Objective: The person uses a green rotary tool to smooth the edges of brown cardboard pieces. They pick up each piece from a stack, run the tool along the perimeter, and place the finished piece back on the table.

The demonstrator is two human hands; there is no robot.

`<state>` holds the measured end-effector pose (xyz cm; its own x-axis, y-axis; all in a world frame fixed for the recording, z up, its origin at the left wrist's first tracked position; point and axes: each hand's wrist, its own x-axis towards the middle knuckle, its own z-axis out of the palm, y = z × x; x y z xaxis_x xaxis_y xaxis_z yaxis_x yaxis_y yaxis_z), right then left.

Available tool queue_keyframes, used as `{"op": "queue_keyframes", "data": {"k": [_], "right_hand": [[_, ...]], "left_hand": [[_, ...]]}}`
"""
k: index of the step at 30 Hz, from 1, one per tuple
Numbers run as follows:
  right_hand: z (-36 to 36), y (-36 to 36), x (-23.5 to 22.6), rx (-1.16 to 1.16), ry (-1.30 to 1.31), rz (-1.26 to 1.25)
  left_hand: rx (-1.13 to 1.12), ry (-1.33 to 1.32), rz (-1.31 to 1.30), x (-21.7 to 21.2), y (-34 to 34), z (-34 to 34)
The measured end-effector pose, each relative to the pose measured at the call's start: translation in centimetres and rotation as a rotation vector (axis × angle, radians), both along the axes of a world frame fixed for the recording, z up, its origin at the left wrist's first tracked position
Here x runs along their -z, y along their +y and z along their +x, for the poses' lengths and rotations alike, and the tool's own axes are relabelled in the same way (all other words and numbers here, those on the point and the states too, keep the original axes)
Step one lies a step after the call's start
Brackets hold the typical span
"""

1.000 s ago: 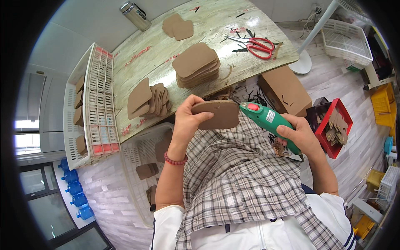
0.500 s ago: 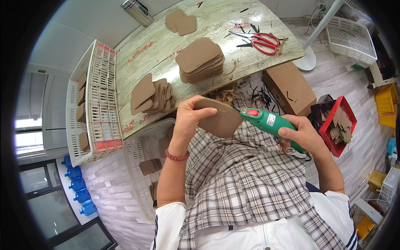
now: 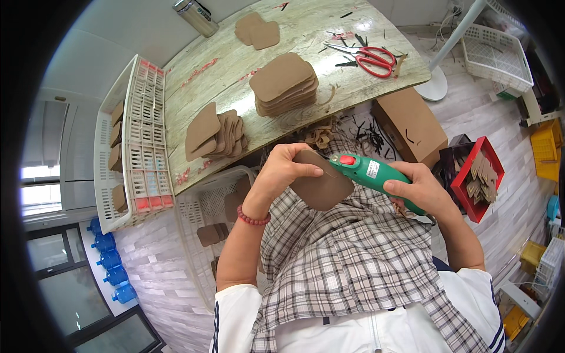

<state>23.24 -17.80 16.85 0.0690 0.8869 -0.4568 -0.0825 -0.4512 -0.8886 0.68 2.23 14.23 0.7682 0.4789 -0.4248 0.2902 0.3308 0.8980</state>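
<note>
Above my lap, my left hand pinches a flat brown rounded panel, thumb on top and a thin light thread lying across its face. My right hand is wrapped round a green handheld electric cutter with a red button. The cutter's tip meets the panel's upper edge; the blade itself is too small to make out. On the table in front stand a tall stack of similar panels and a leaning pile. Two more panels lie further back.
Red-handled scissors lie among black scraps at the table's right. A white crate stands at the left, a clear bin below. A cardboard box and a red tray of brown pieces are on the right.
My left hand and the panel have shifted slightly right and toward me, the panel turning a little. The cutter's tip has moved slightly left along the panel's upper edge.
</note>
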Motion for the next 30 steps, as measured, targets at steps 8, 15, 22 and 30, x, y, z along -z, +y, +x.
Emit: {"op": "queue_keyframes", "data": {"k": [8, 15, 22, 30], "right_hand": [[-1.7, 2.2, -0.2, -0.012, 0.038, 0.019], [0.0, 0.5, 0.9, 0.145, -0.049, 0.042], [-0.7, 0.7, 1.2, 0.144, -0.088, 0.068], [-1.9, 0.5, 1.1, 0.173, -0.147, 0.026]], "left_hand": [[0.043, -0.021, -0.037, 0.6, -1.3, -0.5], [-0.562, -0.241, 0.132, -3.2, 7.9, -11.5], [-0.597, 0.226, 0.464, -0.9, 18.0, -17.2], [0.442, 0.593, 0.795, -5.4, 22.9, -11.6]]}}
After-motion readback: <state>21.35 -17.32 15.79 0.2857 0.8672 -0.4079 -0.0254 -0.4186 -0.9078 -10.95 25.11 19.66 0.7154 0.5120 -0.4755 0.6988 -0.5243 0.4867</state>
